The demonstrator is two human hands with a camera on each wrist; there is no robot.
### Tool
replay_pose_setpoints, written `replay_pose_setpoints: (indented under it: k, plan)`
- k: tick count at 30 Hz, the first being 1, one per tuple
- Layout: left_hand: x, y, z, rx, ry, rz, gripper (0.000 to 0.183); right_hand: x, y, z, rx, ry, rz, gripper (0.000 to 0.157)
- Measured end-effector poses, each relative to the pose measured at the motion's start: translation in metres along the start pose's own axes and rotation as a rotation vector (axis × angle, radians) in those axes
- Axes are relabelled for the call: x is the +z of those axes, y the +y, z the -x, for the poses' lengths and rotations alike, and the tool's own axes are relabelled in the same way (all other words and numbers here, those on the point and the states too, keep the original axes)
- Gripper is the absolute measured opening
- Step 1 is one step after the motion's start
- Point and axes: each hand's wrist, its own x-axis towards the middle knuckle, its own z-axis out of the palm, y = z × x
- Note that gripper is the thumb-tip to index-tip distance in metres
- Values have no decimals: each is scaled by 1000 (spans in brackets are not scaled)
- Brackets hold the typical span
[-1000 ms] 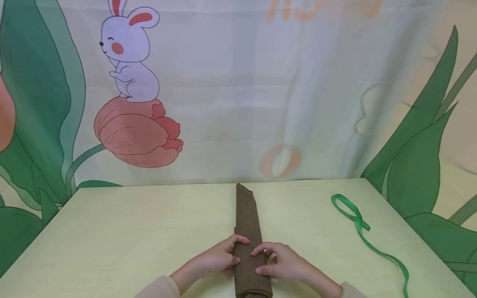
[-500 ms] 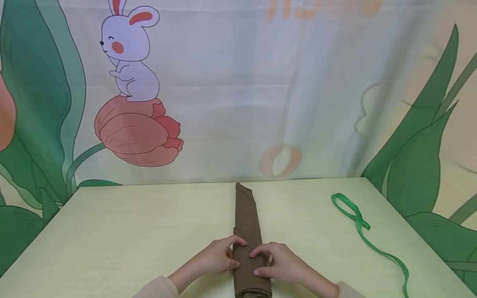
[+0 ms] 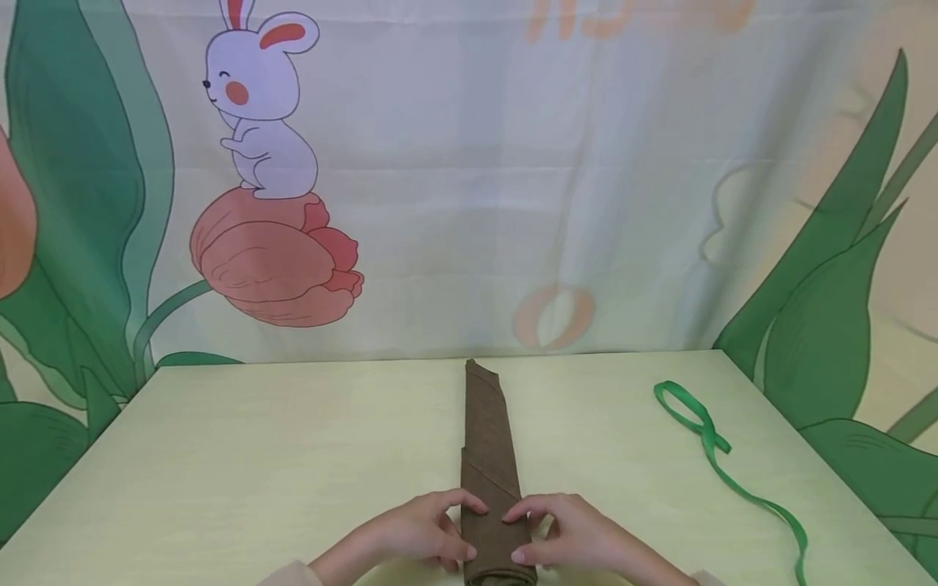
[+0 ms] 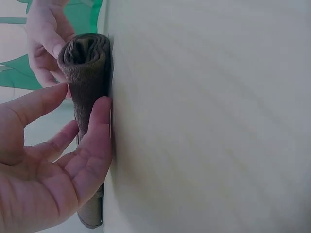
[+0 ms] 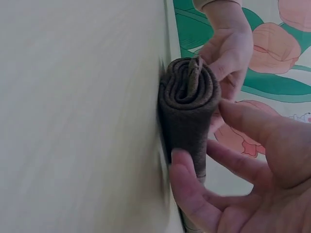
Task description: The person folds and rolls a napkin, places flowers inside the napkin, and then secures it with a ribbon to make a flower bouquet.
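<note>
A brown cloth, rolled into a long tube, lies lengthwise on the table, its narrow end pointing away from me. My left hand grips the near part from the left, thumb and forefinger on top and the other fingers along its side. From the right, my right hand holds the same part, its fingertips close to the left hand's. The spiral layers of the near end of the rolled cloth face the right wrist camera. In the left wrist view, fingers reach round the roll's side at the tabletop.
A green ribbon lies on the right of the table, looped at its far end and trailing towards me. Behind the pale tabletop hangs a curtain printed with a rabbit, flowers and leaves.
Both hands have slid towards me along the rolled cloth, nearer its spiral end. A slanting fold edge on top now shows more fully. The ribbon stays put.
</note>
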Motion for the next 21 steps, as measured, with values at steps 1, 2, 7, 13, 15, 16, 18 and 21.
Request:
replay_pose_setpoints:
  k: [1,2,7,13,15,16,18,21]
  plan:
    - [0,0,0,-2,-21,-3,38,0,0,1,-4,-10,-3,31]
    - [0,0,0,-3,-30,2,38,0,0,2,-7,-18,-4,32]
    - [3,1,0,-8,-36,-4,39,3,1,2,-18,-37,-36,32]
    - [8,3,-1,6,3,-66,40,8,3,1,-1,-12,-21,32]
    - [9,3,0,9,15,-94,40,9,3,1,3,-7,-14,33]
    - [9,3,1,12,21,-112,41,9,2,2,3,-8,-16,33]
    - [9,3,3,16,23,-138,39,9,2,4,-4,-11,-19,36]
    - [9,4,8,34,19,-178,36,11,1,7,-15,-12,-21,40]
